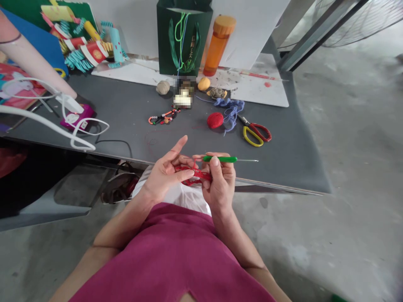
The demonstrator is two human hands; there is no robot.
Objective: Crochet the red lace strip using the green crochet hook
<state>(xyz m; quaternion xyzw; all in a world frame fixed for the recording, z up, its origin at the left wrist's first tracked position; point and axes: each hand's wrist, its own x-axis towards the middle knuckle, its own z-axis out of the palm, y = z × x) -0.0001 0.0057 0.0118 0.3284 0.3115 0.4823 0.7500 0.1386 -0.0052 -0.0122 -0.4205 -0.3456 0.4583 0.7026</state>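
My left hand [165, 171] pinches a small piece of red crochet work [192, 174], with the index finger raised and a thin red yarn strand running over it. My right hand [219, 180] is closed round a green-handled crochet hook [224, 159], whose metal tip points right. Both hands hover just in front of the grey table's near edge [283, 186]. A red yarn ball [215, 120] lies on the table beyond my hands. Yellow-and-red scissors [255, 132] rest to its right.
Blue yarn [231, 107], a beaded string [163, 117], small balls, a green gift bag [184, 35] and an orange bottle [219, 44] stand further back. Another person's arm [34, 63] reaches in at the left, near white cables [63, 126] and paper crafts [83, 42].
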